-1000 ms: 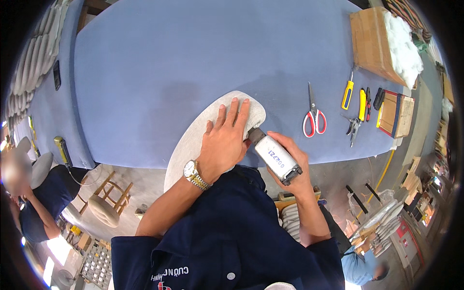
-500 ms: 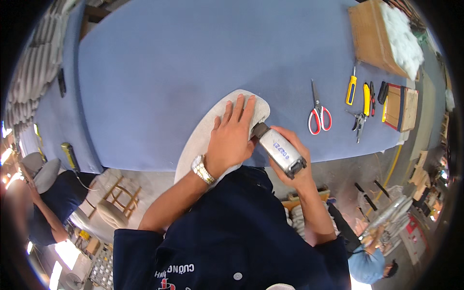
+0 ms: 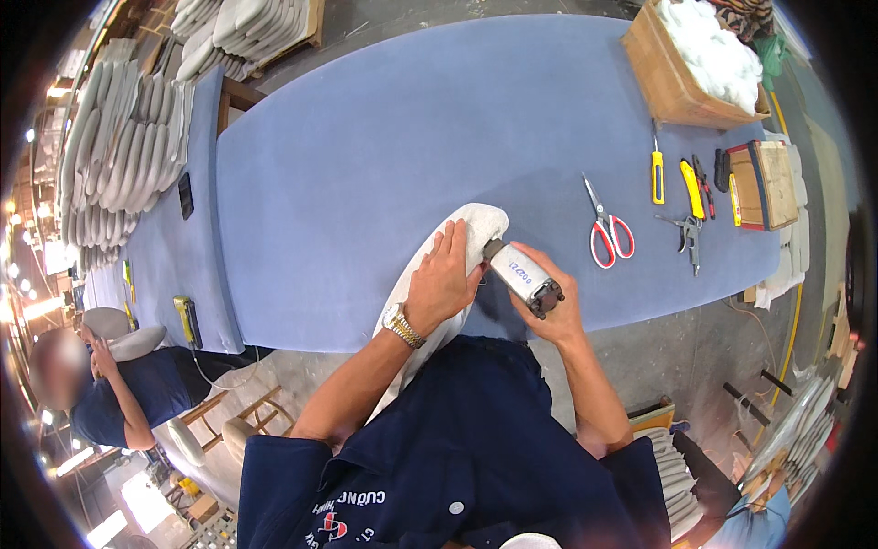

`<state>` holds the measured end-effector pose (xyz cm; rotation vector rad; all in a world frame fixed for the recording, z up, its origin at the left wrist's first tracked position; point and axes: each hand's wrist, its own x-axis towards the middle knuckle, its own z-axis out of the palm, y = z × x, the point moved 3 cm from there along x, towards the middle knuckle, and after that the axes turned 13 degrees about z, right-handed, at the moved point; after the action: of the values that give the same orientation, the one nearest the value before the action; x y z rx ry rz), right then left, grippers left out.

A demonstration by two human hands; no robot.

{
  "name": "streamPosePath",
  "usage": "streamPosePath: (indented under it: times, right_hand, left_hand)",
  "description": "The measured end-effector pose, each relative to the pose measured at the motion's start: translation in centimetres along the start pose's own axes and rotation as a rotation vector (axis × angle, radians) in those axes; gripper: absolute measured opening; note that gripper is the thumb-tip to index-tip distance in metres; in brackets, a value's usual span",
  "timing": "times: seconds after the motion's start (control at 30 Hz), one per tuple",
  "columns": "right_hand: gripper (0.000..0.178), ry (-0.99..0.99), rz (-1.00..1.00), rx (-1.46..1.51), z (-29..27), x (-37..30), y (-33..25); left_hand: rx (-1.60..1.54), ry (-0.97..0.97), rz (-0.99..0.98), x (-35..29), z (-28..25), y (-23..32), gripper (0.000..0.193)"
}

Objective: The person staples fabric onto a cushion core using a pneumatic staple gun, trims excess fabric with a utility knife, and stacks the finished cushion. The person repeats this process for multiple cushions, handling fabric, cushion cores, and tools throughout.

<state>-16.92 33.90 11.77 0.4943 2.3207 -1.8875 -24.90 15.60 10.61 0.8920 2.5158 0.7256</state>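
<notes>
A light grey padded cushion [image 3: 478, 218] with a rounded end lies against the near edge of the table, running down to my body. My left hand [image 3: 441, 284] rests flat on it with the fingers stretched out. In my right hand [image 3: 556, 302] is a silver staple gun [image 3: 523, 276] with a dark nose and black end cap. Its nose touches or nearly touches the cushion's right side, close to my left thumb. Exact contact there is hard to see.
Red-and-white scissors [image 3: 607, 229] lie on the blue table [image 3: 366, 137]. Farther right are a yellow screwdriver [image 3: 658, 176], a yellow cutter [image 3: 691, 188], pliers [image 3: 702, 183], an air blow gun [image 3: 688, 240] and a carton [image 3: 677, 82] of white stuffing. A person [image 3: 137, 393] works at left.
The view has shifted, showing more of the far table edge. The cushion now looks narrower and more tilted, with both hands still at its rounded end and the staple gun still held.
</notes>
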Motion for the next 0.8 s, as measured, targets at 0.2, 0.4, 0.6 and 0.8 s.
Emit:
streamPosePath:
  times: [0.2, 0.4, 0.6, 0.8]
  right_hand:
    - [0.069, -0.016, -0.004, 0.04, -0.2, -0.3, 0.9]
    - [0.06, -0.124, 0.023, -0.019, -1.0, -0.3, 0.1]
    - [0.058, -0.162, 0.152, -0.061, -0.9, 0.3, -1.0]
    - [0.06, -0.076, 0.079, -0.029, -0.2, 0.1, -0.4]
  left_hand:
    - [0.033, 0.0, -0.052, -0.5, -0.1, 0.6, 0.081]
    - [0.045, 0.0, -0.065, -0.6, 0.2, 0.9, 0.084]
    - [0.023, 0.014, -0.09, -0.5, 0.4, 1.8, 0.085]
    - [0.046, 0.05, -0.043, 0.1, 0.4, 1.0, 0.087]
